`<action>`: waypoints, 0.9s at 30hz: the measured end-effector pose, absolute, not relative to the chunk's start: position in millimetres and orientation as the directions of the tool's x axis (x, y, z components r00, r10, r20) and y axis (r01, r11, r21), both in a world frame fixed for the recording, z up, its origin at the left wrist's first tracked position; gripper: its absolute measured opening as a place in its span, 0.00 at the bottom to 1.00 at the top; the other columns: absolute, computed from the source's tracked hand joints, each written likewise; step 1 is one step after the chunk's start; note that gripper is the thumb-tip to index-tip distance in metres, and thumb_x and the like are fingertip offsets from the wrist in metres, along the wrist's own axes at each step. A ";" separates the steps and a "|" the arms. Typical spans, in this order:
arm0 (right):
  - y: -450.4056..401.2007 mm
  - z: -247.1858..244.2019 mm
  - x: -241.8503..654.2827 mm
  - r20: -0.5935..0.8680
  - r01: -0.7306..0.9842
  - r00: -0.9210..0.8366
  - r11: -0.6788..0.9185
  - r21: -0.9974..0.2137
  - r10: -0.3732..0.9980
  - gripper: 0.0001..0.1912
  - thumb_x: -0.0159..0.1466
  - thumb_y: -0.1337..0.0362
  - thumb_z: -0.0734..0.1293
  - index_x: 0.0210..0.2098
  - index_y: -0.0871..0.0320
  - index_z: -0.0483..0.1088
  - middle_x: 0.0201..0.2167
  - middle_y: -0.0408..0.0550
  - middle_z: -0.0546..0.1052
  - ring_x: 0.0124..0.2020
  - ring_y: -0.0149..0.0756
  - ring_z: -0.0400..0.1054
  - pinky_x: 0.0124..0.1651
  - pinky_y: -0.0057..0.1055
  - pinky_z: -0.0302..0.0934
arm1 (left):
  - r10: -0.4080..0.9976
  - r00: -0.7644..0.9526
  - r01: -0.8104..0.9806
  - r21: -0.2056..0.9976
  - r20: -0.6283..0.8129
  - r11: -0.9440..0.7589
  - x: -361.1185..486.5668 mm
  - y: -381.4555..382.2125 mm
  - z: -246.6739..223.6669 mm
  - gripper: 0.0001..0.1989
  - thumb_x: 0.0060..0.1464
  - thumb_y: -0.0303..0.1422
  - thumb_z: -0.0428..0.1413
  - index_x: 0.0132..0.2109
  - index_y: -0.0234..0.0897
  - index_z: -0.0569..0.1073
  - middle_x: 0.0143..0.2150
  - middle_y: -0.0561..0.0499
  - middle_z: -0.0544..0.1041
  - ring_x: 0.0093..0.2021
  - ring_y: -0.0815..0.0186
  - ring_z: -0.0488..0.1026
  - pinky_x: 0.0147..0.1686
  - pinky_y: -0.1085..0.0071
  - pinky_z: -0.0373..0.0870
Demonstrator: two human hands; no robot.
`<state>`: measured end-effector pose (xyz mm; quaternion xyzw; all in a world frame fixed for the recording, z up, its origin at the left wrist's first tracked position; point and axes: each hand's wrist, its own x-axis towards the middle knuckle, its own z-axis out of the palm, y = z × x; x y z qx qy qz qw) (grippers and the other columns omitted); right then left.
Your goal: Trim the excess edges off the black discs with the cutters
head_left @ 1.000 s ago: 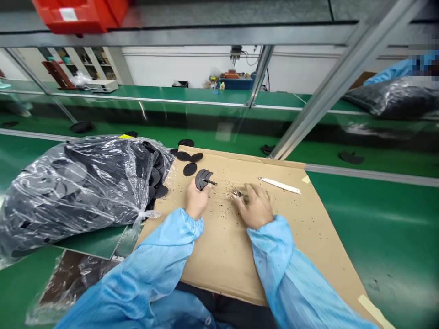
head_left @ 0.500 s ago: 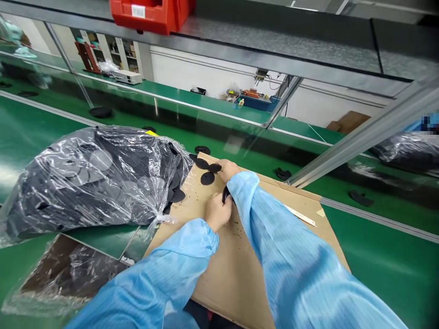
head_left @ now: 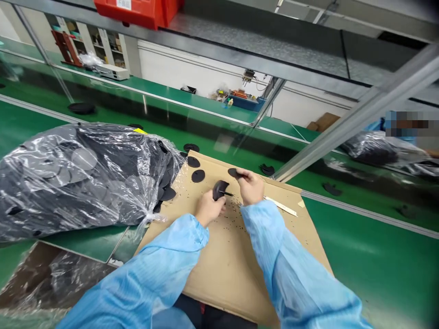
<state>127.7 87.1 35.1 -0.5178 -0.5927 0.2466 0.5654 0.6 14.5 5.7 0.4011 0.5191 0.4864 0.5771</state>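
My left hand [head_left: 210,208] is closed on a black curved piece [head_left: 219,188], dark and glossy, with a thin black point sticking out to its right. A flat black disc [head_left: 234,173] is pinched in my right hand [head_left: 252,187], which is raised just right of the curved piece. The two held parts are apart. Below both hands lies a sheet of brown cardboard [head_left: 226,269], sprinkled with tiny black bits around its middle. Two loose black discs, one upper [head_left: 194,162] and one lower [head_left: 198,176], rest near its far left corner.
A large clear bag [head_left: 78,183] full of black discs lies on the green bench [head_left: 370,256] to the left. On the cardboard's right side is a pale flat strip [head_left: 281,206]. A metal post [head_left: 329,123] rises at the right; a red bin [head_left: 137,13] sits overhead.
My right hand has drawn back from the discs at the cardboard's far corner, bringing one disc toward me and rightward. The curved piece in my left hand now shows more fully.
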 end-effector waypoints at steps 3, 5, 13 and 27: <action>38.0 21.0 154.3 0.437 0.113 0.238 0.423 -0.899 0.867 0.14 0.55 0.64 0.64 0.39 0.60 0.74 0.43 0.53 0.77 0.50 0.43 0.70 0.57 0.45 0.60 | 0.966 0.088 -0.369 0.893 -0.243 0.258 3.1 11.2 7.8 0.11 0.45 0.29 0.61 0.35 0.34 0.67 0.23 0.52 0.73 0.23 0.68 0.73 0.23 0.74 0.68; 17.2 11.3 164.5 0.397 0.071 0.358 0.400 -0.914 0.845 0.12 0.56 0.62 0.65 0.36 0.61 0.75 0.40 0.53 0.78 0.48 0.43 0.70 0.56 0.46 0.60 | 0.965 0.142 -0.432 0.864 -0.219 0.260 2.4 8.6 9.3 0.13 0.41 0.29 0.63 0.35 0.32 0.69 0.27 0.50 0.75 0.27 0.66 0.75 0.25 0.74 0.70; 20.8 -3.5 175.5 0.177 -0.119 0.471 0.261 -0.958 0.864 0.24 0.46 0.59 0.73 0.42 0.61 0.72 0.39 0.53 0.78 0.41 0.40 0.72 0.49 0.42 0.66 | 0.999 0.002 -0.385 0.922 0.050 -0.045 -1.5 10.4 4.7 0.10 0.36 0.28 0.65 0.30 0.31 0.75 0.51 0.41 0.74 0.49 0.60 0.73 0.49 0.64 0.70; 10.1 7.3 165.3 0.122 -0.231 0.467 0.254 -0.939 0.876 0.18 0.46 0.59 0.74 0.34 0.60 0.73 0.30 0.47 0.77 0.33 0.34 0.71 0.42 0.35 0.68 | 0.988 0.155 -0.168 0.985 -0.002 0.029 -4.9 1.3 12.5 0.23 0.48 0.35 0.60 0.51 0.33 0.68 0.46 0.43 0.75 0.45 0.60 0.74 0.48 0.60 0.72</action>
